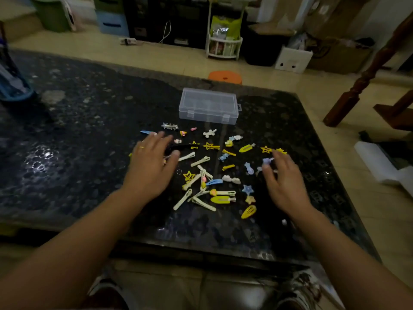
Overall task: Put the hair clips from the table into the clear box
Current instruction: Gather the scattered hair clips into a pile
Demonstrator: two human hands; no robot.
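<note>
— Dozens of hair clips [207,173] lie scattered over the dark speckled table [78,121], yellow stars, cream bar clips, blue and lilac ones. Where is the box?

— Just beyond the scatter: the clear box [208,105] sits on the table with its lid down and both front latches toward the person. I can make out no clips inside it.

— And the hands?

— Both are over the pile, palms down. The left hand [152,166] is spread flat, fingers straight, over the left edge of the clips; it wears a ring and grips nothing I can see.

— The right one?

— The right hand [282,177] is at the right edge, fingers bent, their tips around a small lilac clip [267,161]. It is blurred, so I cannot tell whether the clip is truly pinched or only touched.

— Anything else?

— An orange stool [225,76] stands behind the table's far edge
</note>
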